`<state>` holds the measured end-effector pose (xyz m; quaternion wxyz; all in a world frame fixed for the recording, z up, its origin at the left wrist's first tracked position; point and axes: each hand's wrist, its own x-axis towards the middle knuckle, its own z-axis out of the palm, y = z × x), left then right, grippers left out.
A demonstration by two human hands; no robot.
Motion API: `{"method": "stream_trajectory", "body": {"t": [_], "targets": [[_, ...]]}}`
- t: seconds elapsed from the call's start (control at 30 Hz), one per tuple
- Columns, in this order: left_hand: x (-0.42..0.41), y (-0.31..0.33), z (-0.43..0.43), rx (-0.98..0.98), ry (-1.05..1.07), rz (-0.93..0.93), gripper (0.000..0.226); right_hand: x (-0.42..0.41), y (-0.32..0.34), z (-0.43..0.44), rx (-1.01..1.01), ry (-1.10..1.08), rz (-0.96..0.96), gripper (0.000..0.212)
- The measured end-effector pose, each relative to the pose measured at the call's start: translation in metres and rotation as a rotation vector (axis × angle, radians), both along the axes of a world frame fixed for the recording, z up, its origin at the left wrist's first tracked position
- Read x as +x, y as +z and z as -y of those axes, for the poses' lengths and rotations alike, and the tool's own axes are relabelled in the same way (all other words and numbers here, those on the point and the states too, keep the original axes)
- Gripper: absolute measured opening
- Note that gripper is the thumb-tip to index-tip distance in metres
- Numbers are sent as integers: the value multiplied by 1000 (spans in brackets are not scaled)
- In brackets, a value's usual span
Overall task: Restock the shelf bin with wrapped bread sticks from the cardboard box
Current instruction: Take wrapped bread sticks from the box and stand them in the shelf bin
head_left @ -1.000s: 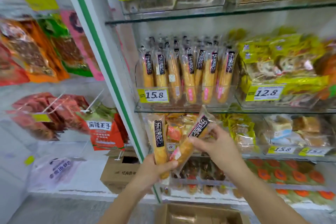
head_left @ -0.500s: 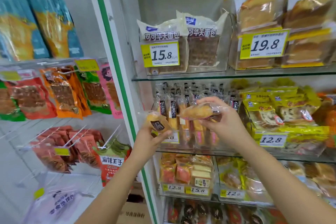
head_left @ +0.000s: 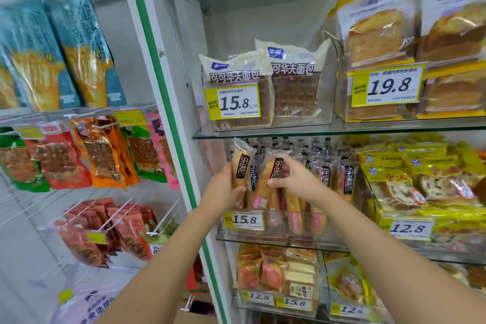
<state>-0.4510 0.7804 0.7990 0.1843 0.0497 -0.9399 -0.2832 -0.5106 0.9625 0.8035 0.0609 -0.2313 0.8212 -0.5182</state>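
Note:
A clear shelf bin point(head_left: 273, 231) with a yellow 15.8 price tag holds several wrapped bread sticks point(head_left: 347, 179) standing upright, each with a black label. My left hand point(head_left: 223, 189) grips one wrapped bread stick point(head_left: 240, 166) upright at the bin's left end. My right hand point(head_left: 292, 179) pinches a second wrapped bread stick point(head_left: 268, 179), tilted, just right of the first, over the front of the bin. Only a corner of the cardboard box point(head_left: 194, 317) shows at the bottom edge.
A glass shelf point(head_left: 263, 130) lies just above the bin, with waffle bread packs point(head_left: 292, 87) on it. Yellow bread packs point(head_left: 410, 179) fill the neighbouring bin on the right. A green-edged white upright point(head_left: 168, 118) stands left, with hanging snack bags point(head_left: 100, 150) beyond it.
Both hands have risen from below the shelf to the bin's front, carrying the two bread sticks. The right-hand stick has turned from lying sideways to nearly upright. The view has tilted upward.

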Motion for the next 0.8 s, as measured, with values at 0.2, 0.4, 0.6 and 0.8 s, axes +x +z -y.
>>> {"method": "stream_trajectory", "body": {"t": [0.2, 0.4, 0.6, 0.8], "targets": [[-16, 1, 13, 128, 83, 99, 49, -18, 1, 23, 32, -21, 179, 80], [-39, 9, 17, 38, 153, 307, 38, -19, -6, 51, 346, -76, 282, 58], [-50, -8, 9, -20, 204, 417, 41, -23, -18, 67, 462, -74, 259, 39], [-46, -28, 9, 120, 245, 295, 52, -14, -44, 68, 314, -215, 65, 43]]}}
